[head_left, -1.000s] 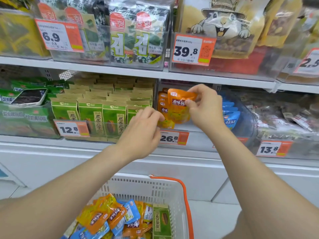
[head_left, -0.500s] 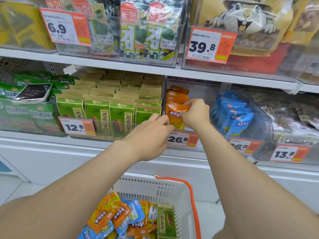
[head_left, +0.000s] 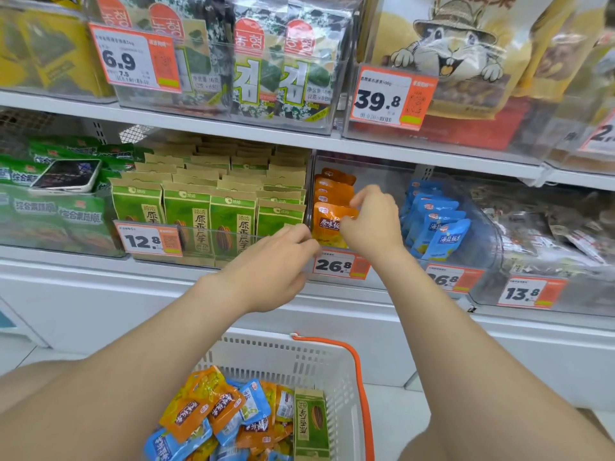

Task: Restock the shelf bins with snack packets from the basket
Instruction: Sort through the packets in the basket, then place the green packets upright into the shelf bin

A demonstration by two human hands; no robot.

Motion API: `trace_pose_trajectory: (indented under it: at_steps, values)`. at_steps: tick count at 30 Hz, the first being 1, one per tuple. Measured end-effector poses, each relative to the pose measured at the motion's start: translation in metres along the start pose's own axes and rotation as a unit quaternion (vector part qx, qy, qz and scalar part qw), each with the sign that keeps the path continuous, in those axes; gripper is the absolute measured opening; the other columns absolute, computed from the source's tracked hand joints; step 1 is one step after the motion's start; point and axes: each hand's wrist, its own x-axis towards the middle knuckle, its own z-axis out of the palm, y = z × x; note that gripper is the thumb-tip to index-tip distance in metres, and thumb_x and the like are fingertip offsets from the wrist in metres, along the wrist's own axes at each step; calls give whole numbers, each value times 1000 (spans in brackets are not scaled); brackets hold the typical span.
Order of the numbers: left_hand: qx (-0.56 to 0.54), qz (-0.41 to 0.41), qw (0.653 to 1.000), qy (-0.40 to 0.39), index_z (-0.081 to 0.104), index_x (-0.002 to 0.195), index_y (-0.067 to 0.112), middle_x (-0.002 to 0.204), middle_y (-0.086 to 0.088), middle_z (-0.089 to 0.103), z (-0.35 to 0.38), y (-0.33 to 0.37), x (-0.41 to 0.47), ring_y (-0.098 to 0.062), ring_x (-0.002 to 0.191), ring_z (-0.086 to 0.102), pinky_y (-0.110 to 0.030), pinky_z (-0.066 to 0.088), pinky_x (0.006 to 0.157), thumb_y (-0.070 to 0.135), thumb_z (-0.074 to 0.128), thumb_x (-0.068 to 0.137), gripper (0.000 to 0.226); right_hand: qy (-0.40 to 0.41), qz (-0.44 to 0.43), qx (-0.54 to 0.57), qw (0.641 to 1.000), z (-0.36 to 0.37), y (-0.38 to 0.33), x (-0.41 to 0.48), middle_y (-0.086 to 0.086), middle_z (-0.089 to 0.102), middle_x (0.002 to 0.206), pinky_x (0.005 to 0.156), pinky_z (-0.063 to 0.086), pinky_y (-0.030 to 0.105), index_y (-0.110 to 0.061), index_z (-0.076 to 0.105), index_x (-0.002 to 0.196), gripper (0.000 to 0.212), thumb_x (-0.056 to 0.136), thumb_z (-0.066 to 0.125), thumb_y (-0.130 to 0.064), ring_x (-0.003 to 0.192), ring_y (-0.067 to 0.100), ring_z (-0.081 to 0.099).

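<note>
The middle shelf carried a clear bin, where the front orange packet stood upright. My right hand pinched its right edge with the fingers. My left hand reached its lower-left corner, grip not discernible. Judged light, soft, slippery: hold by the sealed edges.

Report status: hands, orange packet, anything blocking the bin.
Right hand pinches front orange packet, upright in clear bin. Left hand at its lower corner, grip unclear. Nothing blocks the bin; basket below holds more.
</note>
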Motion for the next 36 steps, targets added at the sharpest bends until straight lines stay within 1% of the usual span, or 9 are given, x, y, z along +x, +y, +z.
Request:
trace_pose_trajectory:
  at_steps: [3, 6, 11, 15, 19, 24, 27, 30, 36]
  values:
    - [16, -30, 999, -19, 54, 130, 25, 121, 1, 49, 4, -1, -15, -22, 114, 50, -41, 50, 92, 25, 58, 98, 32, -48, -83, 10, 995, -7, -10, -29, -4, 66, 80, 75, 59, 38, -22, 63, 79, 15, 79, 63, -7, 80, 16, 64]
    - [23, -64, 992, -103, 56, 131, 26, 124, 1, 60, 12, -2, -35, -24, 114, 58, -42, 52, 91, 31, 58, 100, 31, -145, -149, -21, 978, -3, -13, -60, -7, 62, 68, 67, 57, 38, -22, 58, 69, 12, 75, 63, -12, 70, 15, 60]
    - [25, -111, 950, -292, 54, 140, 29, 131, -2, 63, 33, -3, -73, -25, 115, 61, -44, 53, 96, 42, 54, 103, 40, -409, -168, -204, 873, 21, 3, -106, 0, 66, 92, 77, 59, 41, -22, 66, 85, 12, 81, 63, -11, 89, 24, 63]
    - [22, -111, 919, -377, 51, 145, 29, 138, -4, 57, 50, 8, -95, -28, 118, 61, -41, 52, 98, 44, 54, 104, 44, -514, -146, -296, 792, 58, 25, -134, 10, 65, 119, 91, 59, 48, -14, 70, 115, 29, 89, 57, -10, 107, 31, 66]
    - [18, -99, 899, -426, 50, 149, 26, 146, -2, 55, 69, 20, -106, -27, 124, 59, -41, 51, 100, 37, 51, 106, 44, -533, -194, -339, 750, 99, 58, -159, 7, 66, 123, 100, 50, 32, -13, 67, 125, 34, 95, 53, -7, 108, 28, 64]
    - [34, -84, 887, -453, 59, 139, 21, 135, -6, 62, 90, 21, -113, -29, 115, 65, -46, 57, 96, 32, 50, 105, 37, -517, -272, -446, 678, 140, 101, -191, 3, 63, 108, 71, 47, 39, -14, 63, 118, 25, 95, 64, -5, 87, 25, 57]
    - [39, -79, 887, -453, 61, 136, 20, 131, -6, 64, 97, 16, -112, -29, 111, 66, -46, 58, 93, 30, 50, 104, 35, -516, -313, -491, 628, 161, 126, -204, 2, 67, 105, 78, 49, 39, -13, 67, 115, 19, 99, 59, -8, 98, 27, 65]
    - [41, -70, 891, -447, 59, 136, 22, 130, -5, 63, 103, 9, -105, -28, 110, 66, -45, 58, 92, 27, 50, 104, 34, -530, -340, -477, 613, 181, 145, -216, 2, 67, 109, 95, 49, 44, -16, 68, 120, 20, 101, 60, -15, 110, 30, 65]
    - [43, -49, 906, -419, 63, 126, 21, 116, -4, 66, 113, -3, -91, -26, 99, 66, -41, 58, 79, 20, 49, 102, 27, -534, -421, -456, 574, 202, 165, -231, 4, 67, 123, 93, 54, 50, -20, 65, 128, 26, 101, 63, -21, 114, 32, 64]
